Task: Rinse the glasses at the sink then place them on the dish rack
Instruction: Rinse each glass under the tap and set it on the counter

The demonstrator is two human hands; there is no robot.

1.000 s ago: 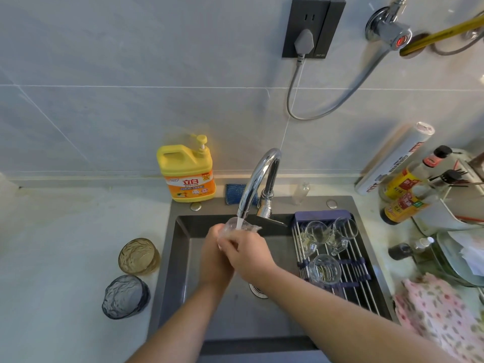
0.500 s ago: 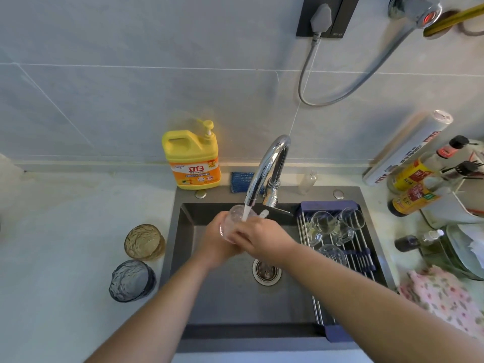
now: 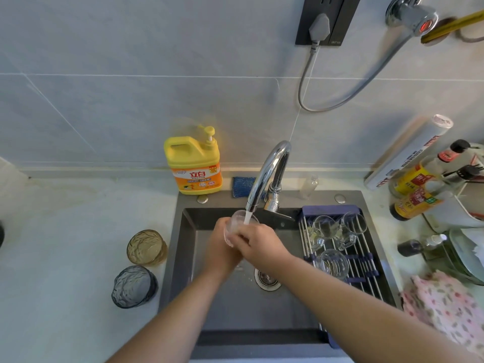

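Note:
A small clear glass [image 3: 237, 221] is held under the running chrome faucet [image 3: 267, 176], with water streaming into it. My left hand [image 3: 222, 247] wraps it from the left and below; my right hand [image 3: 258, 241] grips it from the right. Both are over the dark sink [image 3: 188, 258]. The dish rack [image 3: 366, 268] spans the sink's right side and holds three clear glasses [image 3: 334, 263]. An amber glass [image 3: 146, 247] and a grey-blue glass [image 3: 134, 286] stand on the counter left of the sink.
A yellow dish-soap jug [image 3: 193, 163] and a blue sponge [image 3: 242, 187] sit behind the sink. Sauce bottles [image 3: 416, 189], a roll [image 3: 408, 150] and plates [image 3: 466, 252] crowd the right counter. A pink floral cloth [image 3: 445, 305] lies at the right front.
The camera view has shifted so the sink sits lower and nearer. My hands have kept the glass under the stream, turning it slightly.

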